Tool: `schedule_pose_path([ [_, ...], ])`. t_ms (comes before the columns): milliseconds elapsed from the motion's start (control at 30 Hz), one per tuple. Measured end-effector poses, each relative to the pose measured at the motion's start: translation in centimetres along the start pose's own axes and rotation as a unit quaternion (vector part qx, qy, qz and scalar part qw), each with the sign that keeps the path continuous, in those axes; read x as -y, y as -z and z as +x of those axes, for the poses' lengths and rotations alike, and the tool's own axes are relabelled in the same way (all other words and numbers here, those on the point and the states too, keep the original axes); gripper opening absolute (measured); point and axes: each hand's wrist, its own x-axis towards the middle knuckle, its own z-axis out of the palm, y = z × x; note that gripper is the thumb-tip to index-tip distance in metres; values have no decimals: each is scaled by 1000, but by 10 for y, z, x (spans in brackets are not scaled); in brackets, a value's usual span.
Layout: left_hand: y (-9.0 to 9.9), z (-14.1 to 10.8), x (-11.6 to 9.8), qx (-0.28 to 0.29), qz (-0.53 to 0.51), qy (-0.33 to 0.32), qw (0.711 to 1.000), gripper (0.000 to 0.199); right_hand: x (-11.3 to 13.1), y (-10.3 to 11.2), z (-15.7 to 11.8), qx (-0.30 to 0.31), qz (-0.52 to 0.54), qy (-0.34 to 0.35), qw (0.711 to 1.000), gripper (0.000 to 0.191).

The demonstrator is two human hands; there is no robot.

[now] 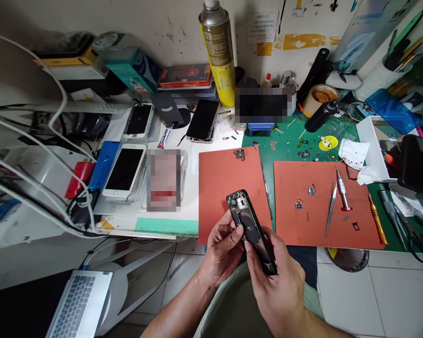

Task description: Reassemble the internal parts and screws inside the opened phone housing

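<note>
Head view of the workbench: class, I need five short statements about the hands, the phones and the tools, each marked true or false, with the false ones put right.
1. The left hand and right hand both hold an opened phone. True.
2. The tweezers lie under the spray can. False: they lie on the right-hand orange mat.
3. The screwdriver with the red end lies to the right of the tweezers. True.
4. The spray can lies on its side. False: it stands upright.
5. The white phone lies screen down. False: its dark screen faces up.
</note>
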Motion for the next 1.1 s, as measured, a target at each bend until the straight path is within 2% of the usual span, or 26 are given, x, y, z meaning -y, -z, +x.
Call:
schedule_pose_path([
  [167,-4,0,0,16,-4,-2,1000,23,-1,2,1,3,20,-33,999,25],
  [567,-9,-3,2,3,-12,-25,1000,22,0,2,-1,-20,-2,-20,1000,24],
  [767,-9,-4,2,4,-18,-28,999,19,0,2,-2,-13,6,-33,999,23],
  [900,-8,-4,1,7,-10,-29,1000,19,-1,3,-2,-7,23,-75,997,31],
  [1100,-12,-7,2,3,14,-46,999,19,-5,6,2,22,93,-179,979,38],
])
